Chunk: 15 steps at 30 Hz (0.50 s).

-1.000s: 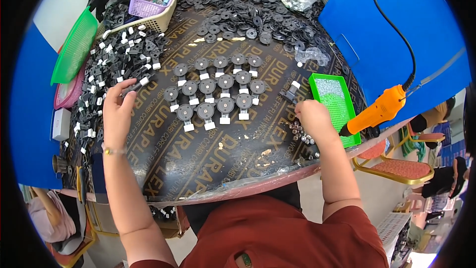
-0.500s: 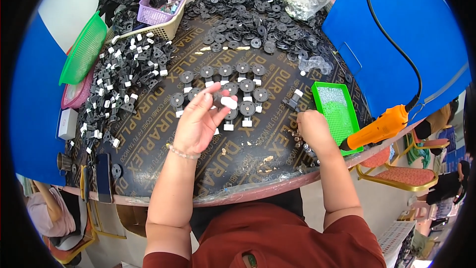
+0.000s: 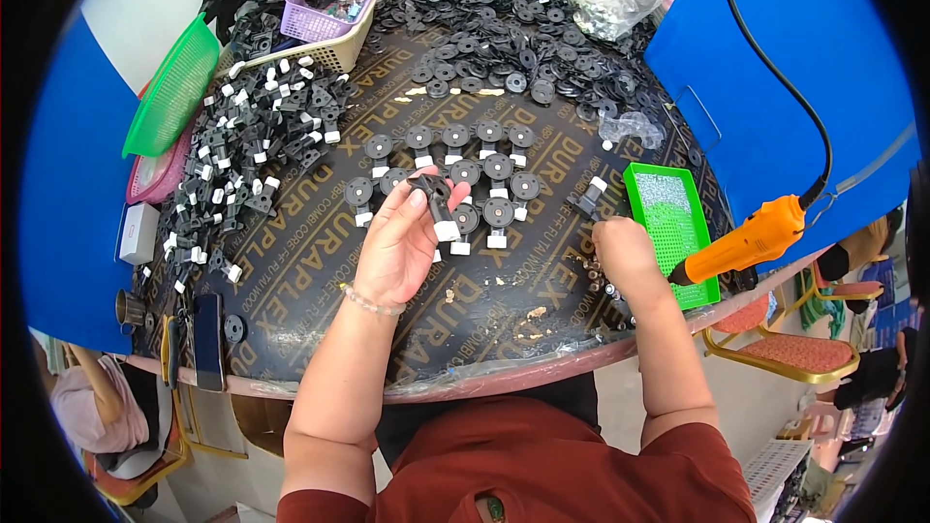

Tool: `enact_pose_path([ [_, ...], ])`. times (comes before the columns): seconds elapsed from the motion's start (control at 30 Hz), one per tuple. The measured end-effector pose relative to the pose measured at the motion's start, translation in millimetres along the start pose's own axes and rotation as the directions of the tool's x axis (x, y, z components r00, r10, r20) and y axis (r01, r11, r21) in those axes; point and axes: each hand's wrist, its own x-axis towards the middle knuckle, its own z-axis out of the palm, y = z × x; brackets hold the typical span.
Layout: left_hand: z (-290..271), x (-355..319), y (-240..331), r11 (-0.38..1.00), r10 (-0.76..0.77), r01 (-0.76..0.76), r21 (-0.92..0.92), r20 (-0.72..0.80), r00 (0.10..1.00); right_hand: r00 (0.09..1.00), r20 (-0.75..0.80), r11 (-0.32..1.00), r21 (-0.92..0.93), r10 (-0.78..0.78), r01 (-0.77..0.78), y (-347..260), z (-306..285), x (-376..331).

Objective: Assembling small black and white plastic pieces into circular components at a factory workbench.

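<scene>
My left hand [image 3: 395,257] is raised over the middle of the table, its fingers closed on a black plastic bracket with a white tip [image 3: 438,201]. Under and beyond it lie several black discs joined to white-tipped pieces [image 3: 497,211], set in loose rows. My right hand [image 3: 625,250] is bent down by the small metal parts [image 3: 593,276] near the right edge. Its fingertips are hidden, so what they pinch, if anything, cannot be seen. Another bracket with a white tip [image 3: 588,196] lies just beyond that hand.
White-tipped black brackets [image 3: 257,131] are heaped at the left, loose black discs [image 3: 484,34] at the back. A green tray [image 3: 673,232] with tiny metal pieces and an orange electric screwdriver [image 3: 746,237] on a cord stand at the right. Baskets [image 3: 334,58] sit back left; a phone [image 3: 208,341] lies front left.
In my left hand the bracket has turned, so its black body now shows with the white tip pointing down. My right hand stays by the metal parts. The whole view has shifted slightly.
</scene>
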Motion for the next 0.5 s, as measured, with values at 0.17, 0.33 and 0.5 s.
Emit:
enact_pose_path([
  [0.17, 5.7, 1.2, -0.3, 0.998, -0.056, 0.056, 0.000, -0.037, 0.998, 1.000, -0.022, 1.000, -0.008, -0.005, 0.004, -0.1, 1.5, 1.6],
  [0.33, 3.8, 1.7, 1.5, 0.995, -0.097, 0.093, -0.045, -0.082, 0.992, 0.999, -0.043, 1.000, 0.027, 0.002, -0.001, 7.6, 5.2, 4.1],
  [0.5, -1.8, 3.8, -1.8, 0.995, -0.082, 0.079, -0.060, -0.061, 0.995, 1.000, -0.027, 1.000, 0.004, -0.012, 0.012, 14.9, 8.3, 7.1],
])
